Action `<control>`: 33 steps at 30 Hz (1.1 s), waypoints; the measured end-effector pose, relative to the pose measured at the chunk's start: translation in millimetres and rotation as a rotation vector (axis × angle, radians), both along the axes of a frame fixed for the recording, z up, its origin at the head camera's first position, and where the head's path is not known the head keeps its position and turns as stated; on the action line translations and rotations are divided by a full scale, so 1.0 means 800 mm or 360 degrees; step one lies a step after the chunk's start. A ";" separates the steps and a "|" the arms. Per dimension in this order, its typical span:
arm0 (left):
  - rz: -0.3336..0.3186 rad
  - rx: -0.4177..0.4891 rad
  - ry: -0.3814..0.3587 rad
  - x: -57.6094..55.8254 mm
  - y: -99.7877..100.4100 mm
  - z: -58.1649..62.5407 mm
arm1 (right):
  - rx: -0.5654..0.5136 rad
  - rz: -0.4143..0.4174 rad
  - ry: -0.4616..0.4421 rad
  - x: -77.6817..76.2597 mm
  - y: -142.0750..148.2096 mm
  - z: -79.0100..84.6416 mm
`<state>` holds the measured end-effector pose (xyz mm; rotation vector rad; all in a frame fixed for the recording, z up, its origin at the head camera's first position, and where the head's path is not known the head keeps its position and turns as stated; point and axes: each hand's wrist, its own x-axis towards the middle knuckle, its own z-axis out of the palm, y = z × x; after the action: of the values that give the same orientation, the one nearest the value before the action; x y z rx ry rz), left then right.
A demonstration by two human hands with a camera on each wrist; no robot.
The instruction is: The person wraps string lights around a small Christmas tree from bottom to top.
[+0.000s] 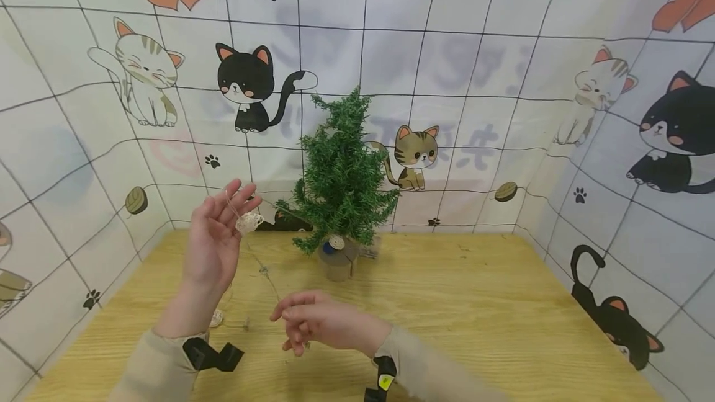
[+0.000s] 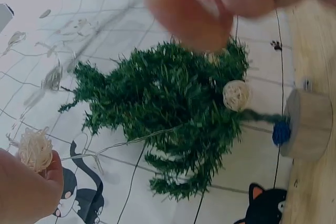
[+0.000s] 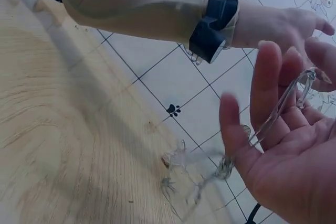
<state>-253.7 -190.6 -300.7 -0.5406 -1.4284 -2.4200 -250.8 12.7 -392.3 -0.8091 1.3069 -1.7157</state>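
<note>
A thin clear-wired light string [image 1: 264,270] with white woven balls hangs between both hands. My left hand [image 1: 215,247] is raised left of a small green artificial tree [image 1: 346,166], its fingers bent around the wire. One white woven ball [image 2: 35,149] sits against those fingers. Lower, over the tabletop, my right hand [image 1: 329,324] has loosely curled fingers, and the wire [image 3: 278,109] passes between them in the right wrist view. Another woven ball [image 1: 216,317] lies on the table behind the left forearm. A third ball [image 1: 336,242] shows at the tree's base.
The tree stands in a round pale base [image 1: 337,265] toward the back of the wooden table [image 1: 447,309]. Something blue [image 2: 281,133] is at its trunk. Cat-printed cloth [image 1: 335,36] walls the back and sides. Black wrist cameras [image 1: 211,355] are strapped over the sleeves.
</note>
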 end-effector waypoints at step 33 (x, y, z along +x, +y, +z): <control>0.1076 -0.1733 0.0885 -0.018 -0.007 0.029 | 0.0827 -0.0951 0.1113 -0.053 0.205 0.231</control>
<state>-268.3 -196.3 -277.9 -0.6924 -2.0759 -0.7645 -293.4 176.6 -207.9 -0.7710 2.5469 -1.4136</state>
